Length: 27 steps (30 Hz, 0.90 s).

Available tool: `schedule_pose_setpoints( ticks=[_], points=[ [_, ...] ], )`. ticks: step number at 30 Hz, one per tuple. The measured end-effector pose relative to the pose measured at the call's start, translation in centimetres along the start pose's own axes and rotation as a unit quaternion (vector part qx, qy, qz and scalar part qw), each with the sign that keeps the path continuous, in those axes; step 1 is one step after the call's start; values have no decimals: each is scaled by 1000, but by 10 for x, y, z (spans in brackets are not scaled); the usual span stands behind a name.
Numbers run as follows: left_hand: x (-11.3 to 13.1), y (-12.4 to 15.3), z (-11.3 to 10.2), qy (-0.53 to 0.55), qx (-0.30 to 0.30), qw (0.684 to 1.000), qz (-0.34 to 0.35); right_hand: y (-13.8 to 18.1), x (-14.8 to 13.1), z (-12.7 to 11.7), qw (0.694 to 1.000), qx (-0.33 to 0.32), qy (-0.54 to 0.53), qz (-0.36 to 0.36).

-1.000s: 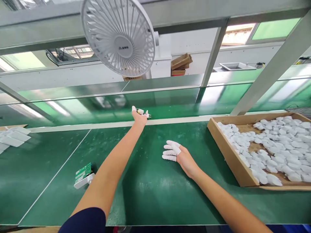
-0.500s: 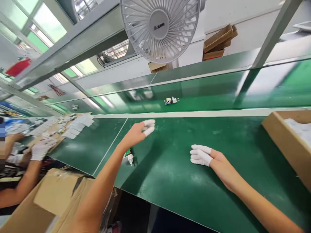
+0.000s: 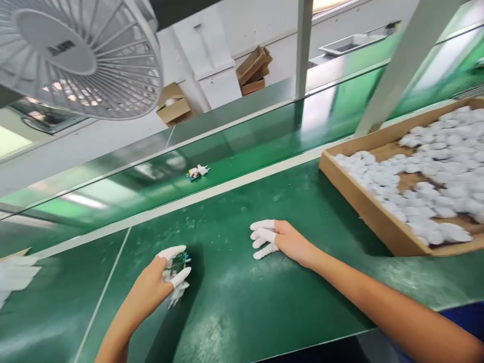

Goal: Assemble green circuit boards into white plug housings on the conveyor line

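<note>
My left hand (image 3: 161,277), with white finger cots on its fingertips, is closed around a small green circuit board (image 3: 178,262). Thumb and fingers sit on either side of the board, and a white plug piece (image 3: 179,293) with prongs shows below them. Over the middle of the green bench, my right hand (image 3: 283,241) has its cotted fingers stretched out and slightly apart, holding nothing. A second circuit board with a white plug (image 3: 197,172) lies on the green strip beyond the bench's pale edge rail.
An open cardboard tray (image 3: 365,204) full of white rounded pieces (image 3: 449,171) stands on the right. A large fan (image 3: 79,55) hangs at upper left, and a metal post (image 3: 401,70) rises behind the tray. White sheets (image 3: 17,275) lie at the left edge.
My view has swung right, bringing the tray into sight and the co-worker out. My left hand has come back toward me and taken hold of the near circuit board. My right hand stays empty.
</note>
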<state>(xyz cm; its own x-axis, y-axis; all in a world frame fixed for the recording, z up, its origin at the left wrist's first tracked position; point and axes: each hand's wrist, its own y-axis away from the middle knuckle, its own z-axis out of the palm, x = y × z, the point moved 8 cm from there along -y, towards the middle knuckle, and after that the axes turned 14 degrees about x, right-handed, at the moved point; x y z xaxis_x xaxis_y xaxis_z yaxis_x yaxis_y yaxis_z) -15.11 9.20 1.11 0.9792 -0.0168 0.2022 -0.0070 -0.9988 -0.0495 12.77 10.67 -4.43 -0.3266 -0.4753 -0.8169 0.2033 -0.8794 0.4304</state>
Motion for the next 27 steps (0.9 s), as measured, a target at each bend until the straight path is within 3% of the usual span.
schedule_pose_setpoints(
  ticks=[3,5,8,10,12,15,19,21,23,24,26,27],
  points=[
    [78,-29,13,137,56,985,94,-1,-3,0,1000,-6,1,-16],
    [122,-48,15,210,103,966,112,-1,-9,-3,999,16,11,-44],
    [166,-62,2,257,250,923,142,1,-29,-19,987,97,44,-123],
    [182,-63,7,229,285,914,179,4,-48,-33,966,157,74,-190],
    [193,-60,30,162,237,927,239,9,-67,-43,942,198,98,-252],
    [198,-48,63,75,174,920,344,17,-84,-45,915,214,118,-321],
    [194,-45,71,52,186,913,358,39,-94,-35,880,209,171,-392],
    [195,-47,72,36,183,914,360,60,-107,-34,829,227,247,-449],
    [196,-49,71,22,187,912,364,85,-128,-52,743,308,349,-482],
    [197,-49,70,19,190,911,366,98,-140,-70,691,375,399,-471],
    [197,-48,68,25,197,907,371,115,-164,-119,564,510,545,-354],
    [197,-47,66,30,205,904,375,120,-176,-143,539,529,575,-315]
  ],
)
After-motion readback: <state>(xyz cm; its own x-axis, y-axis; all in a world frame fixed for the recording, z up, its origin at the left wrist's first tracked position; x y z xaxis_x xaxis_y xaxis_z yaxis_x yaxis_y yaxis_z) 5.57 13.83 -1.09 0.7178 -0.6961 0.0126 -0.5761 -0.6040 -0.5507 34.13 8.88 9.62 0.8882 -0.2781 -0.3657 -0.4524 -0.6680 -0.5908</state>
